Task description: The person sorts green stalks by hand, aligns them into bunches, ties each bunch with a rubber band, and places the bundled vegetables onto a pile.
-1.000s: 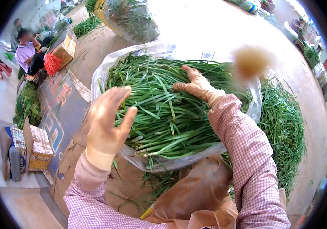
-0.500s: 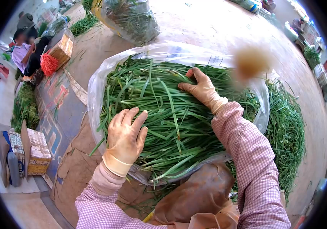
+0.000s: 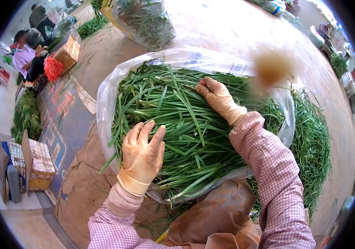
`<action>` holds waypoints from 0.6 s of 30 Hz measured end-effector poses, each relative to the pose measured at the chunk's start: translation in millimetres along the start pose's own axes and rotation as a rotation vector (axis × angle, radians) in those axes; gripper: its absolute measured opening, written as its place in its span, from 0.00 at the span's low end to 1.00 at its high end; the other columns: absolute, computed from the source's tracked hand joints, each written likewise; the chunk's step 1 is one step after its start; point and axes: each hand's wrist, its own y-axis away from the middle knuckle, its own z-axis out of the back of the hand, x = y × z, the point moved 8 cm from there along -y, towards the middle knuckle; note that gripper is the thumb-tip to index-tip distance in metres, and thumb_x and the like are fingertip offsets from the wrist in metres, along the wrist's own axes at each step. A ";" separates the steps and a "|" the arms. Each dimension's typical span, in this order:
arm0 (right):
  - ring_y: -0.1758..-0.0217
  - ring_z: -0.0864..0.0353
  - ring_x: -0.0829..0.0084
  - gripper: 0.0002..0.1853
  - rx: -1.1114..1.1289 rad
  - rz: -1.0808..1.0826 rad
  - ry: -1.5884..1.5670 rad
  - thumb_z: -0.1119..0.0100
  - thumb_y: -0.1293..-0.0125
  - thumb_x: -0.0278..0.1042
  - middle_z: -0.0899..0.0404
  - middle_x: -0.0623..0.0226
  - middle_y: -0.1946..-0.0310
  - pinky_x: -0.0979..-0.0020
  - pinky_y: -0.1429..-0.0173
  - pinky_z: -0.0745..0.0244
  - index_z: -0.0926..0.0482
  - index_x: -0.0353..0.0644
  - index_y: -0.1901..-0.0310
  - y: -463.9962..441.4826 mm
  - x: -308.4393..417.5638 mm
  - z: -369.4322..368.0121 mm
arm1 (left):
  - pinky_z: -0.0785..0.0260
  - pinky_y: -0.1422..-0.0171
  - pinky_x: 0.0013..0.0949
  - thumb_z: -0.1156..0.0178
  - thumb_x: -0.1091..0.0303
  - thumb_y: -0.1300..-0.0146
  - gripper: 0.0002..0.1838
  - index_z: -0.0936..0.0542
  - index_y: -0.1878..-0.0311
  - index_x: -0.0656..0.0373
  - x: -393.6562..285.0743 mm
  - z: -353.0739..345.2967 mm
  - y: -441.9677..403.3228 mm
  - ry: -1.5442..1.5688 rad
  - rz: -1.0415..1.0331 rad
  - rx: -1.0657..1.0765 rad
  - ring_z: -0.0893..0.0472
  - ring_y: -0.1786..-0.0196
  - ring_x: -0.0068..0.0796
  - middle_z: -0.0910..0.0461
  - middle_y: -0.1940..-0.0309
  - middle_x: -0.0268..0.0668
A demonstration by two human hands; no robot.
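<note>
- The left hand (image 3: 142, 153), fingers spread, rests on long green leaves (image 3: 181, 120) at the near left.
- The right hand (image 3: 220, 99) touches them farther back, thumb and forefinger close together; any grip is unclear.
- A clear plastic bag (image 3: 106, 97) surrounds the leaves.
- More greens (image 3: 312, 153) lie to its right.
- A brown apron (image 3: 217, 207) shows below.

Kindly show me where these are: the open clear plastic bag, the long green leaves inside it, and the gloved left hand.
Clear plastic bag (image 3: 106, 101), head view: left part of its rim.
Long green leaves (image 3: 181, 120), head view: middle of the heap.
Gloved left hand (image 3: 142, 152), head view: back of the hand.
</note>
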 end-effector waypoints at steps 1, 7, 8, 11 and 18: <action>0.51 0.23 0.59 0.21 -0.083 0.127 0.258 0.42 0.33 0.51 0.20 0.58 0.56 0.60 0.45 0.29 0.23 0.39 0.53 1.6 16.1 4.1 | 0.32 0.40 0.52 0.37 0.73 0.46 0.22 0.23 0.45 0.55 0.3 0.0 -0.3 -0.007 0.002 -0.004 0.26 0.45 0.55 0.25 0.46 0.47; 0.50 0.22 0.58 0.19 -0.143 0.399 0.380 0.40 0.33 0.48 0.19 0.58 0.56 0.62 0.41 0.30 0.20 0.39 0.53 3.1 40.4 -10.1 | 0.32 0.41 0.52 0.37 0.72 0.46 0.21 0.23 0.46 0.55 1.2 -0.6 0.6 -0.003 0.004 -0.021 0.26 0.45 0.55 0.25 0.46 0.47; 0.50 0.22 0.58 0.19 -0.142 0.396 0.384 0.40 0.33 0.48 0.19 0.58 0.56 0.62 0.41 0.30 0.20 0.39 0.53 -1.0 38.4 -9.5 | 0.32 0.41 0.52 0.37 0.72 0.46 0.21 0.23 0.46 0.55 1.3 -1.5 0.9 0.002 0.005 -0.021 0.26 0.45 0.55 0.25 0.46 0.47; 0.59 0.25 0.77 0.17 -0.148 0.060 -0.157 0.34 0.35 0.39 0.17 0.64 0.63 0.76 0.50 0.29 0.21 0.34 0.52 -28.3 2.0 -2.8 | 0.32 0.41 0.52 0.38 0.72 0.46 0.21 0.23 0.46 0.55 1.2 -0.6 2.0 -0.012 -0.010 -0.043 0.26 0.45 0.55 0.25 0.46 0.47; 0.46 0.22 0.66 0.29 -0.124 0.192 -0.116 0.39 0.34 0.52 0.20 0.52 0.50 0.69 0.40 0.31 0.27 0.34 0.43 -41.6 30.5 -25.0 | 0.31 0.42 0.52 0.38 0.72 0.46 0.21 0.23 0.47 0.55 2.6 -2.9 3.0 -0.014 -0.011 -0.056 0.26 0.45 0.54 0.25 0.47 0.46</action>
